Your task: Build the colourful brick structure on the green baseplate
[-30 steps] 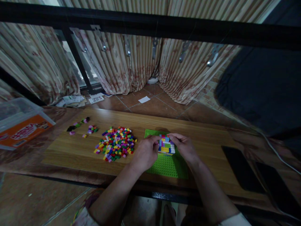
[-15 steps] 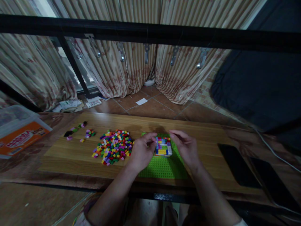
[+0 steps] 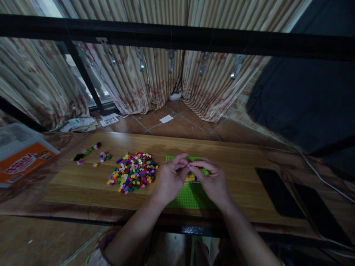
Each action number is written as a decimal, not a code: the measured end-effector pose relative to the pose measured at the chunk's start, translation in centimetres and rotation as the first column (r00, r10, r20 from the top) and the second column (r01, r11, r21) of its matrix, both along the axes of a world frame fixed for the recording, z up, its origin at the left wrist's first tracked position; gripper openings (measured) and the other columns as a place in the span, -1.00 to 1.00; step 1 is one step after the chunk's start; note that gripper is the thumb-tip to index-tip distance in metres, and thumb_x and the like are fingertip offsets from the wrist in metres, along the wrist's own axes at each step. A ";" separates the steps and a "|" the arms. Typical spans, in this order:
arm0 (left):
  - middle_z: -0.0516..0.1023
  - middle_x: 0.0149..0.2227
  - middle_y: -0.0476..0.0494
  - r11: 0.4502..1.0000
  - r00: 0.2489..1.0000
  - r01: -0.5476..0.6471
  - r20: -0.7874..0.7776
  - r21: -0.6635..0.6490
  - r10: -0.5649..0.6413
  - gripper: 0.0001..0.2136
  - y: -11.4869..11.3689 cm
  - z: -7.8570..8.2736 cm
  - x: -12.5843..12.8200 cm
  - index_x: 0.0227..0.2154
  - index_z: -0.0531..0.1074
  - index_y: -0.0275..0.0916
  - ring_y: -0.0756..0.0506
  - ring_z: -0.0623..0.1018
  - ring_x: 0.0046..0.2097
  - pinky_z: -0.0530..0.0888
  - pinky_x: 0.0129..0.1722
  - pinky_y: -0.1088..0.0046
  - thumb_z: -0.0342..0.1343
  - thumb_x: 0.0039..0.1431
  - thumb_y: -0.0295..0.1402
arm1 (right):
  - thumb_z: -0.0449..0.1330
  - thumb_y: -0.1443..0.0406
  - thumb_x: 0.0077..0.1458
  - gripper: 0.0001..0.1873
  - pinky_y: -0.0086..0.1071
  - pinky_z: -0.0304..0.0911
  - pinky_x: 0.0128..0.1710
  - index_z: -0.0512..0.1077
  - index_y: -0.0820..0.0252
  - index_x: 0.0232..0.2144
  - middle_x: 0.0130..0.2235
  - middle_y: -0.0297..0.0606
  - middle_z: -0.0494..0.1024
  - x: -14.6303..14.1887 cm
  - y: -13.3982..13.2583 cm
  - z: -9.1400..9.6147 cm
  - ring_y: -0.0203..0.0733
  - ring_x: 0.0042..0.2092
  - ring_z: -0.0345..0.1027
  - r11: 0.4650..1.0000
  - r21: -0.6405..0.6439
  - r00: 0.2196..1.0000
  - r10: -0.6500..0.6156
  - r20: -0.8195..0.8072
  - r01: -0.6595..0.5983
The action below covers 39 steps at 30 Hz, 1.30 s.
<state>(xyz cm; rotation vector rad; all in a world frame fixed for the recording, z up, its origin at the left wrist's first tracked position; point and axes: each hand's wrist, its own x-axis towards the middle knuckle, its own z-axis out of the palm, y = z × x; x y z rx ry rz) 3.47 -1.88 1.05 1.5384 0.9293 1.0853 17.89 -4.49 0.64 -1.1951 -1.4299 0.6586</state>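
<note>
Watching from my remote seat, I have both bare hands together over the middle of the board: the left hand (image 3: 169,181) and the right hand (image 3: 209,183) are curled inward, neither open nor clenched into a fist. Their fingertips (image 3: 198,162) meet on a small pink brick (image 3: 188,165), though I can't tell which hand bears most of its hold. Directly below sits a green studded baseplate (image 3: 191,195), near the front edge of the wooden board (image 3: 83,184), with a patch of coloured bricks (image 3: 191,178) on it, mostly hidden by the hands. A piece this small seems best kept right at the pads, with the wrists low and steady, so it doesn't spring out of the pinch and the hands stay clear of the patch beneath. Left of the baseplate lies a loose pile of mixed bricks (image 3: 132,173), and small sorted clusters (image 3: 104,156) sit toward the board's left end. Off the board's right end are two dark flat slabs (image 3: 279,192), and a plastic tub with an orange label (image 3: 20,159) sits beyond its left end.
</note>
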 end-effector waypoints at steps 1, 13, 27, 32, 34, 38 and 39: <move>0.53 -0.22 -0.04 1.000 1.000 -0.004 0.003 -0.001 0.004 -0.67 -0.1 0.0 0.1 -0.02 0.37 -0.18 0.00 0.59 -0.20 0.53 -0.14 0.47 0.09 0.13 -0.49 | 0.24 0.25 0.10 -0.91 -0.38 0.28 -0.26 0.56 0.05 -0.37 -0.34 -0.35 0.56 0.0 -0.1 0.1 -0.26 -0.29 0.40 1.000 0.003 1.000 0.001 0.015 -0.001; 0.58 -0.12 -0.20 0.975 0.914 -0.213 -0.340 0.056 0.219 -0.69 1.3 -0.8 -0.9 -0.05 0.44 -0.24 -0.09 0.60 -0.22 0.52 -0.17 0.38 0.12 0.10 -0.45 | 0.30 0.19 -0.03 -0.88 -0.28 0.26 -0.20 0.56 0.10 -0.48 -0.34 -0.29 0.55 4.6 1.4 -1.8 -0.17 -0.25 0.40 0.968 -0.143 0.977 -0.211 -0.036 0.204; 0.55 -0.01 -0.17 0.997 0.867 -0.062 -0.497 -0.045 0.031 -0.67 0.7 -0.5 -0.6 0.01 0.41 -0.25 -0.10 0.56 -0.10 0.48 -0.09 0.41 0.05 0.18 -0.35 | 0.35 0.13 -0.11 -0.85 -0.27 0.29 -0.20 0.60 0.04 -0.46 -0.20 -0.25 0.51 4.1 1.9 -3.7 -0.12 -0.14 0.40 0.972 -0.198 0.990 -0.135 -0.045 0.124; 0.56 -0.03 -0.18 0.998 0.880 -0.051 -0.475 -0.049 0.022 -0.68 0.7 -0.6 -0.6 0.00 0.41 -0.26 -0.10 0.56 -0.11 0.48 -0.09 0.39 0.05 0.18 -0.37 | 0.37 0.15 -0.15 -0.84 -0.29 0.30 -0.21 0.60 0.06 -0.48 -0.21 -0.26 0.54 4.0 2.1 -3.8 -0.14 -0.15 0.41 0.972 -0.200 0.983 -0.146 -0.107 0.123; 0.55 -0.02 -0.20 0.998 0.883 -0.047 -0.470 -0.050 0.018 -0.67 0.7 -0.6 -0.5 0.01 0.41 -0.26 -0.11 0.56 -0.10 0.48 -0.08 0.38 0.05 0.18 -0.37 | 0.38 0.15 -0.17 -0.83 -0.29 0.30 -0.21 0.59 0.08 -0.49 -0.26 -0.28 0.56 3.8 2.2 -3.7 -0.16 -0.20 0.41 0.968 -0.230 0.975 -0.145 -0.167 0.105; 0.55 -0.02 -0.21 0.996 0.881 -0.049 -0.473 -0.069 0.011 -0.68 0.8 -0.4 -0.5 0.01 0.41 -0.27 -0.11 0.56 -0.10 0.48 -0.06 0.36 0.05 0.18 -0.38 | 0.42 0.18 -0.24 -0.80 -0.31 0.28 -0.26 0.57 0.11 -0.49 -0.39 -0.34 0.57 3.4 2.3 -3.7 -0.23 -0.34 0.39 0.947 -0.309 0.943 -0.176 -0.282 0.084; 0.56 -0.02 -0.20 0.996 0.879 -0.053 -0.476 -0.075 0.011 -0.69 0.8 -0.3 -0.5 -0.01 0.42 -0.27 -0.11 0.56 -0.10 0.48 -0.06 0.36 0.06 0.18 -0.38 | 0.43 0.19 -0.27 -0.78 -0.32 0.28 -0.28 0.56 0.11 -0.48 -0.41 -0.35 0.57 3.3 2.3 -3.7 -0.24 -0.36 0.38 0.942 -0.325 0.930 -0.193 -0.314 0.086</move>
